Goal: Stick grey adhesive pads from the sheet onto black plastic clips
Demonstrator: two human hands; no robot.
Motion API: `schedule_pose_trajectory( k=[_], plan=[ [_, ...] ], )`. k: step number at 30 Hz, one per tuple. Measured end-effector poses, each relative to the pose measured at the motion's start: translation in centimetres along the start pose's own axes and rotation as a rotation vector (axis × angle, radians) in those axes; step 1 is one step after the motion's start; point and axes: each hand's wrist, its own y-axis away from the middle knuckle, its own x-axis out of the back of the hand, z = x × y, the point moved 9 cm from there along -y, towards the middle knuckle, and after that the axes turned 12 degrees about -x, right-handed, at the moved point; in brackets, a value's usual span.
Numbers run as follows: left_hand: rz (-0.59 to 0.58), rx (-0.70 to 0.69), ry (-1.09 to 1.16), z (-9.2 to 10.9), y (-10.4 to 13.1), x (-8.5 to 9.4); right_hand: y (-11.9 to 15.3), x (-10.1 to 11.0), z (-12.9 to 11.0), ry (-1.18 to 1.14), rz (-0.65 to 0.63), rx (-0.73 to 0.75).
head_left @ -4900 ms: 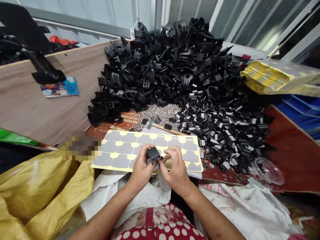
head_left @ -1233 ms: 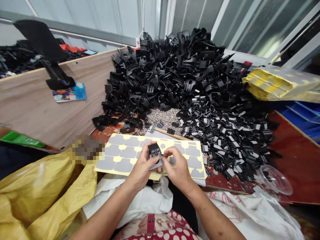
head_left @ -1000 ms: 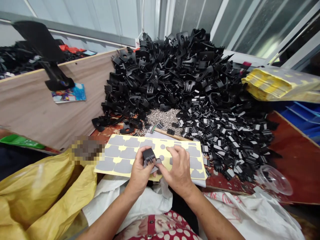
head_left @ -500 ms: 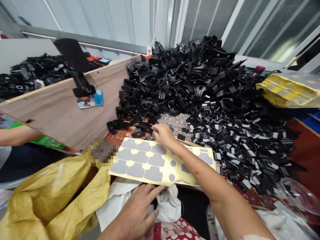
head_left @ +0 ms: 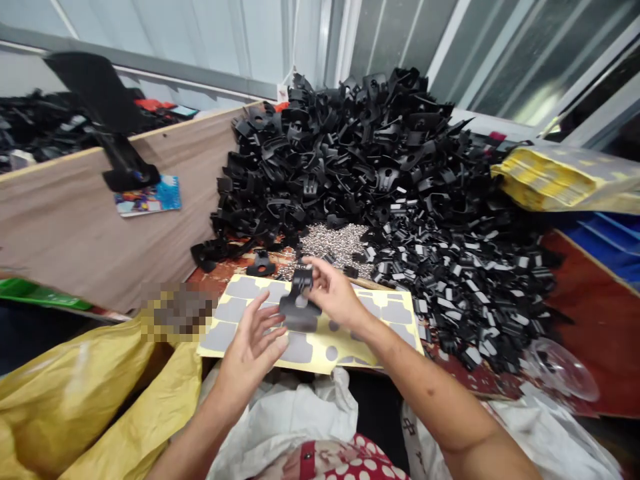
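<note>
The black plastic clip [head_left: 300, 303] is hanging with its long side running up and away above the yellow sticker sheet [head_left: 385, 337], the right hand [head_left: 333, 293] pinching its far end, while the left hand [head_left: 253, 340] is waiting open just beside its near end.

You are at a small assembly workbench in a workshop or factory. A great heap of black plastic clips [head_left: 360, 153] fills the bench. Just in front of it lies a mound of small metal fasteners [head_left: 335, 239], and nearer you a yellow sheet of grey adhesive pads [head_left: 380, 313]. Left of the heap, a wooden partition [head_left: 75, 220] screens off another station piled with black parts.
</note>
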Motion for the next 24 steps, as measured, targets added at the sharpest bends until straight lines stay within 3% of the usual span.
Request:
schedule_pose_trajectory(
  k=[2, 4, 6, 8, 10, 13, 17, 19, 22, 23, 24],
  plan=[
    [-0.151, 0.091, 0.106, -0.2, -1.1, -3.2, 3.7, -0.9, 0.7, -0.096, -0.078, -0.053],
    [-0.268, 0.178, 0.151, -0.7, -2.0, -5.7, 6.5, 0.0, 0.9, 0.013, 0.051, -0.035],
    [-0.262, 0.217, 0.144, -1.3, -3.1, -6.3, 8.6, 1.7, 1.0, 0.167, 0.253, -0.004],
    [-0.194, 0.222, 0.129, -1.7, -4.7, -5.9, 10.3, 2.1, 1.5, 0.219, 0.307, 0.013],
    [-0.179, 0.25, 0.128, -2.2, -6.1, -5.9, 11.6, 0.6, 2.2, 0.225, 0.198, 0.048],
    [-0.247, 0.324, 0.115, -3.3, -7.4, -7.0, 13.1, -2.3, 2.9, 0.287, 0.071, 0.121],
    [-0.266, 0.348, 0.096, -4.3, -8.2, -7.9, 13.4, -2.7, 3.2, 0.2, 0.054, 0.02],
    [-0.264, 0.343, 0.102, -4.6, -8.3, -7.9, 13.4, -3.0, 2.3, 0.036, -0.101, -0.08],
    [-0.265, 0.335, 0.126, -4.6, -8.2, -7.7, 14.7, -4.3, -1.0, -0.144, -0.479, -0.081],
    [-0.263, 0.33, 0.137, -4.6, -8.1, -7.5, 14.9, -4.0, -2.0, -0.136, -0.508, -0.043],
    [-0.257, 0.325, 0.148, -4.6, -8.1, -7.4, 14.6, -3.2, -2.4, -0.087, -0.442, -0.007]
  ],
)
